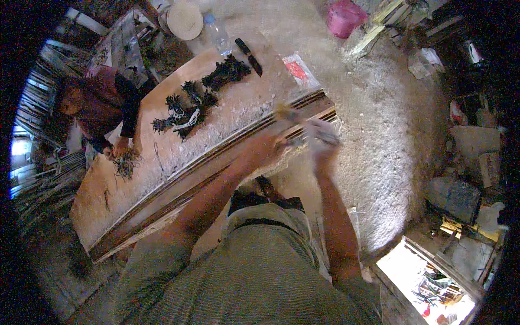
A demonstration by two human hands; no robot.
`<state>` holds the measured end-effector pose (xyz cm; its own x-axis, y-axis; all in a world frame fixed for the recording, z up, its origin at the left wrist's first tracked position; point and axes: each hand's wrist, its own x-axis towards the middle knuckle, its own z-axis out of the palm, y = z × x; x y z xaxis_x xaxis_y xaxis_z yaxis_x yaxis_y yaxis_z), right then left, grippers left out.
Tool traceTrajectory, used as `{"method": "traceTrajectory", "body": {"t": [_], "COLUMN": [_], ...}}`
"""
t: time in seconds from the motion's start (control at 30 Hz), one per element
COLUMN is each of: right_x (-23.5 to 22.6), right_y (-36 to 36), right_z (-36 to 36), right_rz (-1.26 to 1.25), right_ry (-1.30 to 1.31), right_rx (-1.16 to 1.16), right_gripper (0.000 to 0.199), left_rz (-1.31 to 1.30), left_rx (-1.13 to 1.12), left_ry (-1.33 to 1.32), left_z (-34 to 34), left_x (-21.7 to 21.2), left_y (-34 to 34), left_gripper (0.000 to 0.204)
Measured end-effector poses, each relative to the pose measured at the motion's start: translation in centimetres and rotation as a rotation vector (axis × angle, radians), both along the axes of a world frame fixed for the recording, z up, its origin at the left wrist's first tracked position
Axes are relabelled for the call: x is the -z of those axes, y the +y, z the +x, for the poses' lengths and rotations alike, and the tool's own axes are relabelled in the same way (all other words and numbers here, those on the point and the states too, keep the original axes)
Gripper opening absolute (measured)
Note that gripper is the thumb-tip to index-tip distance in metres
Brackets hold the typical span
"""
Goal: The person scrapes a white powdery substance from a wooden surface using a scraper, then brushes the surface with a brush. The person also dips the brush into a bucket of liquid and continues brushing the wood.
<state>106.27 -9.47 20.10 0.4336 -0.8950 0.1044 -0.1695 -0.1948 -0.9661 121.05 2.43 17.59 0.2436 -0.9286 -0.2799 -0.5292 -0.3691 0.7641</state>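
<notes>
My left hand (272, 145) is over the near edge of the wooden table (233, 103), closed round a blurred brownish thing (287, 115) too smeared to name. Just to its right, my right hand (326, 153) is closed on a pale greyish thing (320, 131), also blurred. Both hands are close together near the table's right corner. Farther back on the tabletop lie bundles of dark, twisted strands (225, 73), one of them with a white strip (188, 120) across it. A knife (249, 57) with a dark handle rests beyond them.
Another person (100, 105) bends at the table's left side, hands at a small heap of thin strands (125, 164). Behind the table stand a clear bottle (218, 35) and a pink bucket (345, 17). A red-and-white packet (299, 70) lies past the right corner.
</notes>
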Motion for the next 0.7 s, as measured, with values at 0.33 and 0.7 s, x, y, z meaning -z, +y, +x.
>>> {"method": "traceTrajectory", "body": {"t": [0.33,0.7], "right_x": [11.9,6.1], "right_y": [-21.8,-1.5], "right_z": [-2.8,11.2], "right_rz": [-0.758,-0.764], "right_ry": [0.911,0.479], "right_rx": [-0.286,-0.475], "right_gripper": [0.04,0.035], "left_rz": [0.087,-0.101], "left_rx": [-0.569,-1.66], "left_ry": [0.374,0.283], "left_z": [-0.8,-12.4], "left_x": [-0.4,2.2], "left_y": [24.9,50.3], "left_gripper": [0.041,0.053]}}
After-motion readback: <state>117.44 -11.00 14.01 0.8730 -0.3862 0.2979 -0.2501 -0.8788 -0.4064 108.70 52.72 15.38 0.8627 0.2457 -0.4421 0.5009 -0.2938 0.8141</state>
